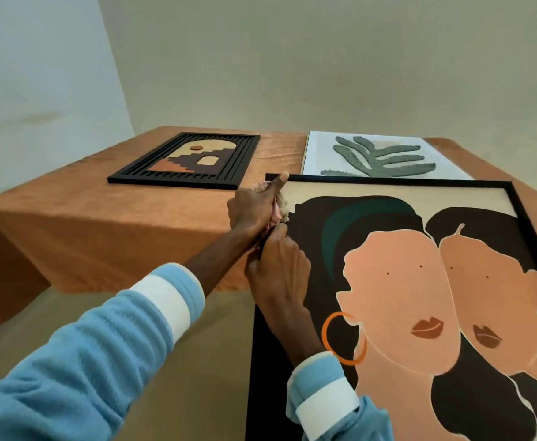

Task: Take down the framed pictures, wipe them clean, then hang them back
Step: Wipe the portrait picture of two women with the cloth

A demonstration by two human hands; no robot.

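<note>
Orange cloth covers the table (70,218), where all three pictures lie flat. Furthest left sits the black slatted frame (187,160), untouched. Next the left hand (254,208) is closed around a bunched rag (281,208), pressed at the top left corner of the big portrait (420,297); the right hand (276,268) pinches that frame's left edge to steady it. Beyond lies the leaf picture (381,157). Good wiping here, I'd say, means long light strokes outward from the corner (grit gathers there), frame held firm.
</note>
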